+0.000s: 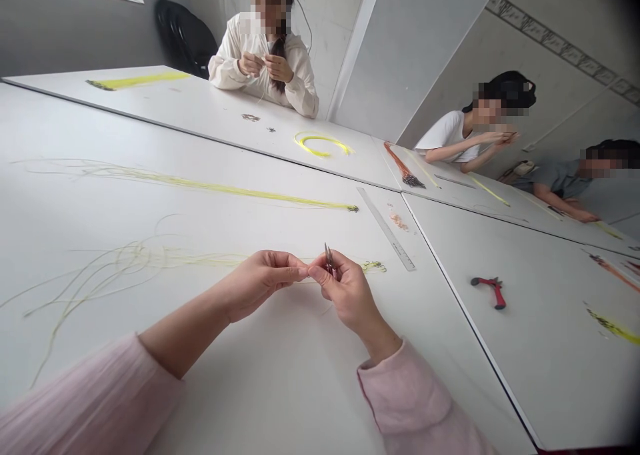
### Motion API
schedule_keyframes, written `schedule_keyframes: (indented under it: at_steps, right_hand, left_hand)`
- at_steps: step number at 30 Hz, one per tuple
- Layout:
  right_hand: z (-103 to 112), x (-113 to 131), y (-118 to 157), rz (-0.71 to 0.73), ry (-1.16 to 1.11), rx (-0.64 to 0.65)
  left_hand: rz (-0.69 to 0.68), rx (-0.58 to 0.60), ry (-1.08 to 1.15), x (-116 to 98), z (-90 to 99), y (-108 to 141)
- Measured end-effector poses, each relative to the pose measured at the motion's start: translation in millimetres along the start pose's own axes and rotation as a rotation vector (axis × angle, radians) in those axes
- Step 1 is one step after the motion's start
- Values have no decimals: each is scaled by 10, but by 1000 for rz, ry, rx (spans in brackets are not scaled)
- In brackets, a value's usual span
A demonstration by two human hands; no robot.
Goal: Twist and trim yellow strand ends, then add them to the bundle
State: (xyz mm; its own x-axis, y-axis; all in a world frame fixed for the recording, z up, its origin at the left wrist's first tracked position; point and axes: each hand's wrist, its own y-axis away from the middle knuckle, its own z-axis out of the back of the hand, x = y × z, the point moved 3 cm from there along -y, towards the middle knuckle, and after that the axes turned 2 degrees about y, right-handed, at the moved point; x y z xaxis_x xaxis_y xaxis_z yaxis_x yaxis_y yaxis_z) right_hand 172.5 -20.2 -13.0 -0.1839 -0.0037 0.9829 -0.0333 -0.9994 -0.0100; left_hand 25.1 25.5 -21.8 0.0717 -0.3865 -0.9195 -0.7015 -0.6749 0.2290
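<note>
Soft light with darkened right corners

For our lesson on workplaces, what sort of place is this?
Probably a hand-assembly workroom: several people are busy with their hands, and bundles of yellow strands and red-handled pliers lie within view.

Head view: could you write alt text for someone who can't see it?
A person's left hand and right hand meet at the fingertips over a white table, the right holding what look like scissors. Yellow strands, a ruler and red pliers lie nearby; three other people sit beyond.
</note>
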Motion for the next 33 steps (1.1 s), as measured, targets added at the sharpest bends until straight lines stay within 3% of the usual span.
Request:
schedule_keyframes:
  at_steps: [13,23,33]
  right_hand:
    - [-49,-4,14,24,80,12]
    - [2,-77,-20,-103,-119,-67]
    - [-73,-49,20,-114,-130,-78]
  left_hand:
    - [-27,-77,-163,-85,-31,35]
    - [-69,-252,-186,-35,10,6]
    - [-106,-173,-111,-27,-58,14]
